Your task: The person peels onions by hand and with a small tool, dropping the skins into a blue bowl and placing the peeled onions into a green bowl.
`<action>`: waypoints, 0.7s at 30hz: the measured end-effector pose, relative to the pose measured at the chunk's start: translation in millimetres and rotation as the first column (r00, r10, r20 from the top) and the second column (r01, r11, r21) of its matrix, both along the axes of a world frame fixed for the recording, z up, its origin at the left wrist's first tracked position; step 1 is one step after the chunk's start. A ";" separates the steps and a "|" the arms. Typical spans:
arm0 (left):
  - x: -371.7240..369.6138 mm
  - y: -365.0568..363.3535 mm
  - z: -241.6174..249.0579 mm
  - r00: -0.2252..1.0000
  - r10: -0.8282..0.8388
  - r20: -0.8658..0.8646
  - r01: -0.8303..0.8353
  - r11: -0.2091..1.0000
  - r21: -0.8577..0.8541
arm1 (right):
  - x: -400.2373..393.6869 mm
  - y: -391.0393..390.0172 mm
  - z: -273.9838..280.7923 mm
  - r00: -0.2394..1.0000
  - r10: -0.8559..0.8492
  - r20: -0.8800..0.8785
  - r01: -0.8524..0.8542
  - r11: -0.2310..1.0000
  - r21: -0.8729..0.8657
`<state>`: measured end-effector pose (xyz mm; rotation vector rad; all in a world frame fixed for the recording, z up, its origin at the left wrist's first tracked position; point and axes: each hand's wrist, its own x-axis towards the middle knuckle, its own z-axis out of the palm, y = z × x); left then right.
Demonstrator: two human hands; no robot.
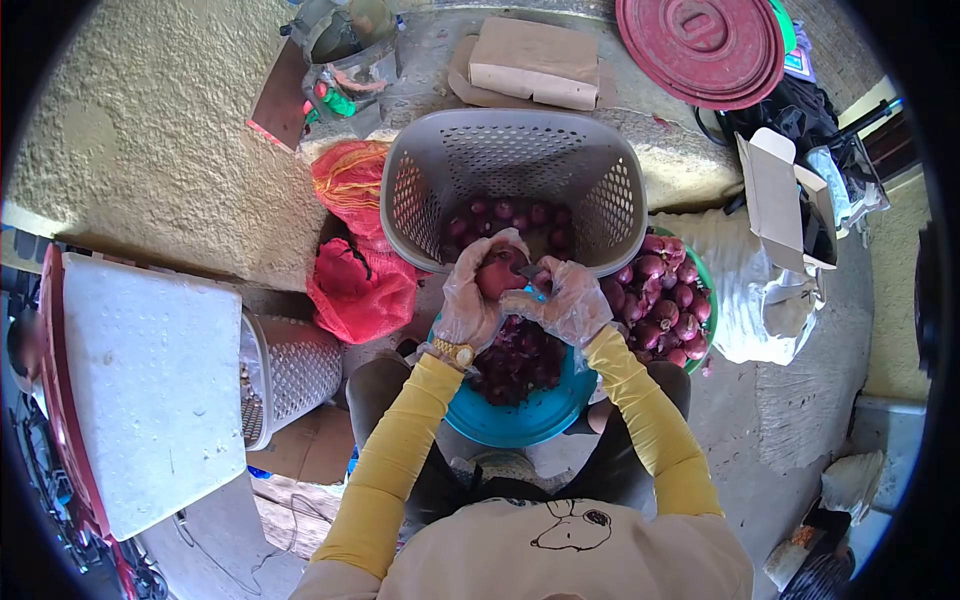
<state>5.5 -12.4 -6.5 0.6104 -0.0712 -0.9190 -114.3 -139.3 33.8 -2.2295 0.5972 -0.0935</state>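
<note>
My left hand (475,293), in a clear plastic glove, is closed around a red onion (499,275). In my gloved right hand (568,298) is a small knife, its dark blade (529,271) against the onion's right side; the fingers cover the handle. Both hands are above a blue basin (525,432) with dark onion skins (517,365) inside. Just beyond them stands a grey perforated basket (513,122) with several onions (506,212) at its bottom. To the right, a green basin (711,325) is heaped with red onions (664,313).
Red mesh sacks (350,290) lie left of the grey basket. Farther left are a white basket (300,368) on its side and a white foam board (150,390). Cardboard (533,62) and a red lid (702,45) rest on the ledge behind. White sacking (735,300) lies right.
</note>
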 end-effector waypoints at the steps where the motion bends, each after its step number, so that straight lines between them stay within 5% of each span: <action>1: -3.1 -0.3 6.4 1.000 -0.002 0.001 0.002 1.000 -0.001 | 0.0 -1.3 -4.9 1.000 -0.002 0.001 0.002 1.000 -0.001; 3: -9.9 0.7 20.5 0.988 -0.038 -0.149 0.046 0.998 0.048 | 0.5 -2.5 -12.8 0.974 0.033 0.225 -0.017 0.997 -0.073; 7: -9.4 -2.3 8.5 0.990 -0.015 -0.143 0.015 1.000 -0.008 | -2.5 -7.7 -1.3 0.993 0.025 0.113 -0.018 0.998 -0.057; 15: -11.5 2.3 1.0 0.992 -0.013 0.123 0.006 0.998 0.059 | -1.1 -9.2 -3.6 0.999 0.013 0.051 -0.018 0.996 0.088; 19: -11.0 -1.6 -3.5 0.964 0.054 0.260 -0.097 0.983 0.155 | 0.6 -7.3 2.9 0.999 0.029 -0.022 -0.029 1.000 0.005; 21: -7.7 0.0 3.7 0.992 -0.028 -0.122 0.024 0.999 -0.034 | 0.5 -7.1 2.6 0.999 0.026 -0.027 -0.026 1.000 0.003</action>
